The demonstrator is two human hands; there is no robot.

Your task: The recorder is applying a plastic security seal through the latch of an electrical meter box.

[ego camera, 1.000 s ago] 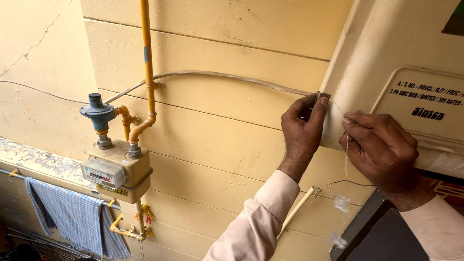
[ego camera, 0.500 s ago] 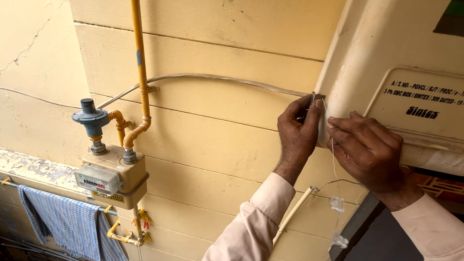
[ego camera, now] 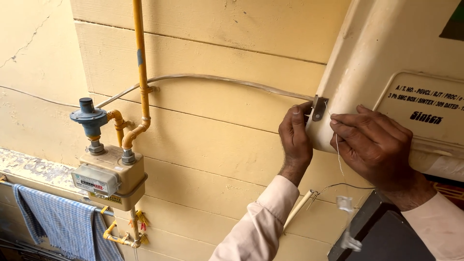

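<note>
Against a cream-painted wall [ego camera: 217, 121] hangs a pale plastic box [ego camera: 386, 58]. A thin seal wire [ego camera: 338, 157] trails from its metal hasp [ego camera: 318, 107]. Our left hand [ego camera: 296, 137] braces the box edge; our right hand [ego camera: 374, 145] pinches the wire between closed fingers [ego camera: 338, 126].

Cream wall [ego camera: 208, 140], meter box [ego camera: 386, 58], gas meter [ego camera: 113, 176], yellow pipe [ego camera: 141, 63]

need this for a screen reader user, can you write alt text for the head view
Two hands work at a small metal clasp on the edge of a cream plastic box mounted on a yellow wall: the left hand grips the box edge, the right hand pinches a thin wire. Further left, a gas meter hangs on a yellow pipe.
</note>
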